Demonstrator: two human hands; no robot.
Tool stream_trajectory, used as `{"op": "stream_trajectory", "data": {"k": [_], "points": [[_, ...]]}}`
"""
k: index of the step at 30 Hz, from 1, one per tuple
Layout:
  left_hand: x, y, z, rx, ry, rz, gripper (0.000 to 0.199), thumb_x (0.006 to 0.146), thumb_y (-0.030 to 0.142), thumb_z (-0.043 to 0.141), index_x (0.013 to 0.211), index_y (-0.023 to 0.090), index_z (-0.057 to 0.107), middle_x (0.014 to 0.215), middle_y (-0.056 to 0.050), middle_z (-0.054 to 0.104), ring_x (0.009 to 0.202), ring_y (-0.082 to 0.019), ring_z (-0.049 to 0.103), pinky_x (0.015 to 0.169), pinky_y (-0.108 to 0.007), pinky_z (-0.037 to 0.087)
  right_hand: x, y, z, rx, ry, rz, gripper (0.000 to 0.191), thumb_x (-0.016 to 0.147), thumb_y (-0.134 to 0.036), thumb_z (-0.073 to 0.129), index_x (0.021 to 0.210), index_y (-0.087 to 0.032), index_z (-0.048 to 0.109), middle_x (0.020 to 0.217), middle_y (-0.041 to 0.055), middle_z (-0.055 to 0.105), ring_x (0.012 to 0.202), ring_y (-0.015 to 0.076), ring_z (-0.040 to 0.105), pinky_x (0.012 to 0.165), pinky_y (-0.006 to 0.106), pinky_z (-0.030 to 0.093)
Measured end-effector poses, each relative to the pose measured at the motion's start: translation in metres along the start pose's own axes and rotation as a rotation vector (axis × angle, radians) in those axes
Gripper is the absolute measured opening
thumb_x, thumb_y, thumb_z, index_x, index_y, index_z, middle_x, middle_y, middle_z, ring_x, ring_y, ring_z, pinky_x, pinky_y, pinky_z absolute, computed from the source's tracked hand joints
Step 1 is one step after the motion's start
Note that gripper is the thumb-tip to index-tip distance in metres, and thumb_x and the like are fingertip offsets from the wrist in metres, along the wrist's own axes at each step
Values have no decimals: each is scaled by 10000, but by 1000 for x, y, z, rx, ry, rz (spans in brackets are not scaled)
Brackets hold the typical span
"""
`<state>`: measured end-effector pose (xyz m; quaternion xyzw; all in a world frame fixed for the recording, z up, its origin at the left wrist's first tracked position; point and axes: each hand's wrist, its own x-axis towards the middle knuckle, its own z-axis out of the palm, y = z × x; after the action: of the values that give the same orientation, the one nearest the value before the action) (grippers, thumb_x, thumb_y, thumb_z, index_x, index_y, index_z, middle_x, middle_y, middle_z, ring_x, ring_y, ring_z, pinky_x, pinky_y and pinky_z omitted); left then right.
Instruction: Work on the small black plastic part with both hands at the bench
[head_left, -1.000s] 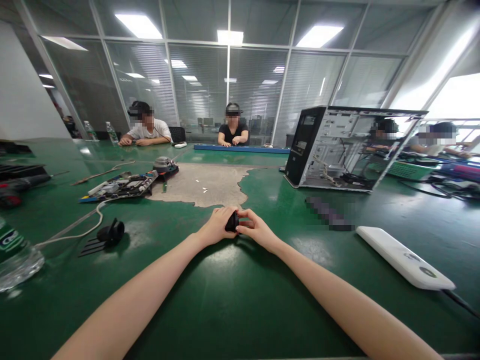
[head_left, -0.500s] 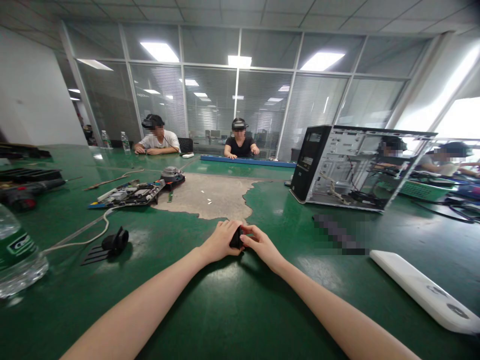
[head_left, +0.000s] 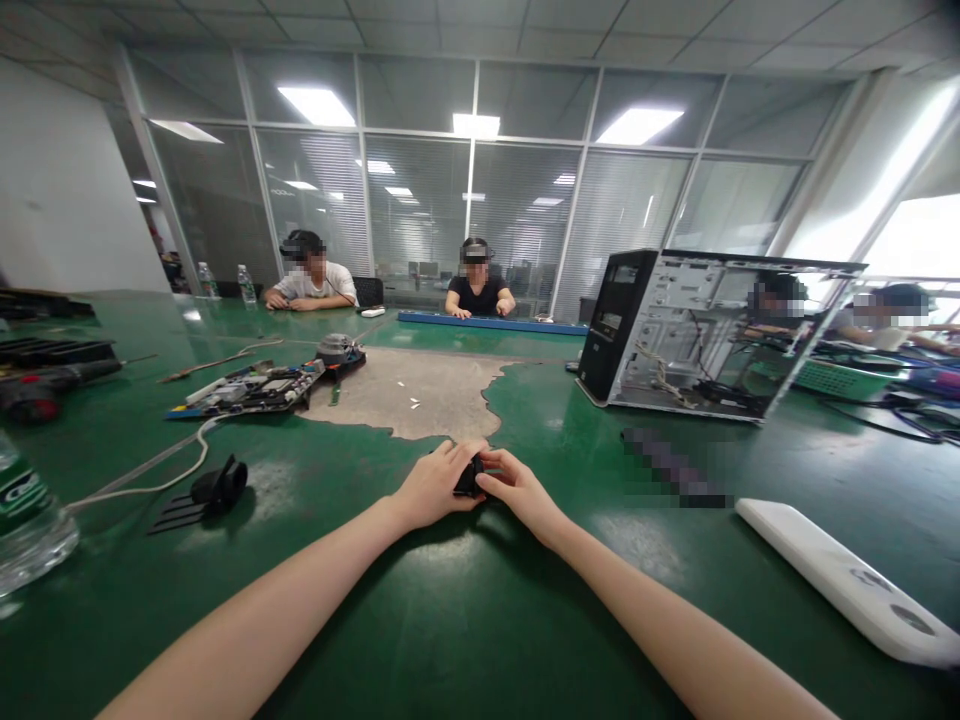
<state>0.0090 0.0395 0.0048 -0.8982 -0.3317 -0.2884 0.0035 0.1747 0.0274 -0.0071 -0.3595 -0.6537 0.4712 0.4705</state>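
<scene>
Between both curled hands, gripped by the fingers, sits a small black part.

The tabletop is green, with one bare greyish patch of torn edge. On it there lie a circuit board, a black plastic part, an opened computer case and a white power bank.

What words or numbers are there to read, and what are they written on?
Nothing reads clearly enough to quote.
Big bottle, left edge: white letters on its green label, too blurred.
Glass pane: faint lettering, too blurred.
Computer case front: small round mark, too small.
Far bottles: labels too small.
</scene>
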Motion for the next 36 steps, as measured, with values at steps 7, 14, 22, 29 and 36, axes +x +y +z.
{"op": "stream_trajectory", "data": {"k": [7,14,22,29,36], "points": [[2,1,0,-47,-16,-73,617,613,203,628,1153,237,331,1132,-30,488,952,-221,452,801,-359,415,0,1,5,-21,19,18,336,677,-261,619,987,-204,503,963,40,575,908,171,551,805,337,449],[0,5,-1,-67,14,-71,473,657,244,607,1066,221,371,1048,-44,483,937,-216,457,781,-358,420,0,4,3,-3,6,19,264,742,-338,550,965,-205,506,868,21,594,750,134,567,680,284,463],[0,2,-1,-44,23,-24,501,645,238,622,1069,221,358,1064,-44,472,963,-218,446,795,-352,414,0,1,3,6,-8,6,275,683,-321,619,901,-208,495,895,17,574,776,144,569,694,293,463],[0,1,1,-45,31,-25,523,634,249,637,1074,219,356,1065,-43,471,962,-219,449,815,-356,406,-1,-4,6,44,22,-22,220,684,-353,608,781,-212,471,814,-16,540,707,124,549,620,252,448],[0,1,1,-51,30,-18,499,666,280,623,1084,221,356,1072,-49,469,974,-224,447,814,-359,410,4,5,2,17,91,69,284,675,-358,611,882,-193,506,894,26,553,769,143,547,655,278,456]]}}
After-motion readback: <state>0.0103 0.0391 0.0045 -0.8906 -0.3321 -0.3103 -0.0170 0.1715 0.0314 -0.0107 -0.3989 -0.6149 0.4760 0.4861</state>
